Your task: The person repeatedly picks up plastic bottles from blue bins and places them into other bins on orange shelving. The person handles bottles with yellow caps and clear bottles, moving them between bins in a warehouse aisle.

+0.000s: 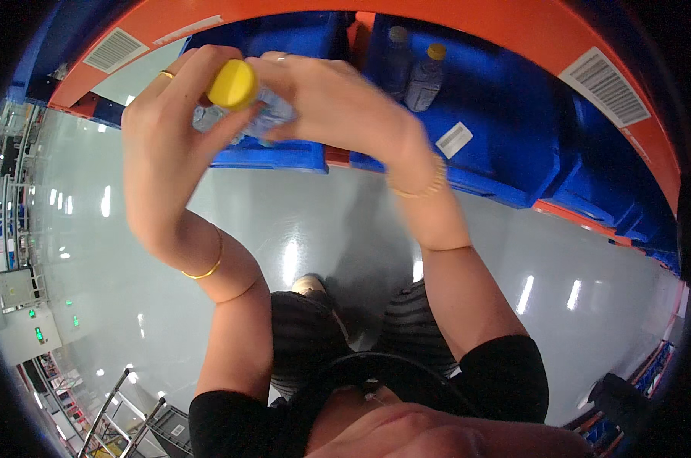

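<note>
A clear plastic bottle (274, 114) with a yellow cap (231, 85) is held between both hands, its cap tilted towards the camera. My left hand (165, 120) curls round the cap end, the thumb below it. My right hand (334, 103) grips the bottle's body from the right. Behind the hands lies a blue plastic bin (282, 157); another clear bottle or part of one shows at my left fingers, its hold unclear. In the blue plastic bin to the right (494, 131) are two more clear bottles (427, 86) with yellow caps, one of them in shadow.
An orange shelf beam (506, 28) with barcode labels arches above the bins. Further blue bins (597, 197) continue to the right. Glossy grey floor (345, 229) lies below, with my shoe (308, 284) on it. A metal-framed cart (119, 412) and a grey crate (171, 432) stand lower left.
</note>
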The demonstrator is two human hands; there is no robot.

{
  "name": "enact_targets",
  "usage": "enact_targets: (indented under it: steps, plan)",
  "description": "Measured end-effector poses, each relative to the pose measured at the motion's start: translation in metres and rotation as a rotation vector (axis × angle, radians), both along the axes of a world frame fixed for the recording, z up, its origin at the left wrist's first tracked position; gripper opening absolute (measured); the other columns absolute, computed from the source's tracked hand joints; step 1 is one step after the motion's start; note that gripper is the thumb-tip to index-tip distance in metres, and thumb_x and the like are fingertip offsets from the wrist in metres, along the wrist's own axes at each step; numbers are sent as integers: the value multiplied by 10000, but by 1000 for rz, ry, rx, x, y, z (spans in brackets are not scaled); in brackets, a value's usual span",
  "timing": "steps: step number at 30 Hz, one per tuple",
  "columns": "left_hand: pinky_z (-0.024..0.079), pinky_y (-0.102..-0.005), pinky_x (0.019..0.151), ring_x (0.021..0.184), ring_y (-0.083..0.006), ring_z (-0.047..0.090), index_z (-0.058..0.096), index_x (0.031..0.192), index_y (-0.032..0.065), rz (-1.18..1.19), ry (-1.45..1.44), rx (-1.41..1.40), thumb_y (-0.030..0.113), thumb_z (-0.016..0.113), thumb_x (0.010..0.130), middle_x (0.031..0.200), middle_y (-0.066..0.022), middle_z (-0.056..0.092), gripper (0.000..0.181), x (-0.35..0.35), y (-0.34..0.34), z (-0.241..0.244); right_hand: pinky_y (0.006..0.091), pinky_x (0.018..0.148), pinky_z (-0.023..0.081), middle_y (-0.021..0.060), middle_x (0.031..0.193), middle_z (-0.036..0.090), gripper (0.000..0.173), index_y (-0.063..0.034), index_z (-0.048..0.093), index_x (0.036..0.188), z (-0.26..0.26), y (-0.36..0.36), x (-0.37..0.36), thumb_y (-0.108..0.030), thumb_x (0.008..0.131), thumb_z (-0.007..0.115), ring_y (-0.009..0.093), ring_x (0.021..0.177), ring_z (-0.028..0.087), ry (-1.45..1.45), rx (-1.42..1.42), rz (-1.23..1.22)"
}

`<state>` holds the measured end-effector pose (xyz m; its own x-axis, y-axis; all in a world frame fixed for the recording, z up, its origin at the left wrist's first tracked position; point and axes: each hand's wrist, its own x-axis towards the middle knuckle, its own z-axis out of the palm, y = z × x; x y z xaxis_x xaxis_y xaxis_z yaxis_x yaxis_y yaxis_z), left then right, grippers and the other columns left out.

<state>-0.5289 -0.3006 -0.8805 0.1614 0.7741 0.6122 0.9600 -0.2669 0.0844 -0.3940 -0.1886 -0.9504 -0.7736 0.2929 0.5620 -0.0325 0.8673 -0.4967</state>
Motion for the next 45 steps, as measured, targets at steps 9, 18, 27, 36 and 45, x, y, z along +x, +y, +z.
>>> enact_targets:
  steps: [9, 18, 27, 36, 45]
  plan:
    - [502, -286, 545, 602, -179, 657, 586, 1012, -33, -416, -434, -138, 191, 732, 789, 646, -124, 631, 349, 93, 116, -77, 387, 837, 501, 230, 1009, 635, 583, 13, 570, 1124, 3, 63, 140, -150, 607, 785, 341, 982, 616, -619, -75, -313]
    - [511, -444, 752, 909, -417, 603, 496, 1213, 27, -326, -693, -82, 87, 622, 786, 981, -256, 602, 450, 176, 213, -192, 410, 896, 483, 222, 1133, 606, 648, -28, 542, 1183, -140, 166, 188, -145, 602, 804, 378, 1052, 580, -291, -82, -648]
    - [435, -482, 950, 1118, -496, 482, 254, 1421, 20, -169, -631, -224, 46, 528, 811, 1315, -330, 390, 669, 191, 222, -240, 428, 976, 433, 192, 1328, 491, 427, -80, 469, 1319, -247, 203, 154, -186, 904, 464, 353, 1196, 496, -11, -271, -885]
    - [439, -491, 924, 1099, -481, 504, 254, 1415, 12, -235, -512, -297, 134, 547, 836, 1197, -358, 485, 660, 193, 220, -229, 399, 1019, 397, 236, 1332, 470, 511, -22, 428, 1324, -225, 211, 177, -219, 868, 550, 355, 1245, 453, -166, -313, -793]
    - [526, -431, 663, 821, -332, 642, 582, 1108, 110, 60, 138, -279, 325, 545, 898, 882, -156, 659, 303, 149, 86, -60, 313, 902, 478, 109, 1054, 669, 283, -73, 659, 1092, -40, 134, 184, -169, 826, 646, 242, 1003, 634, -180, -168, -428]
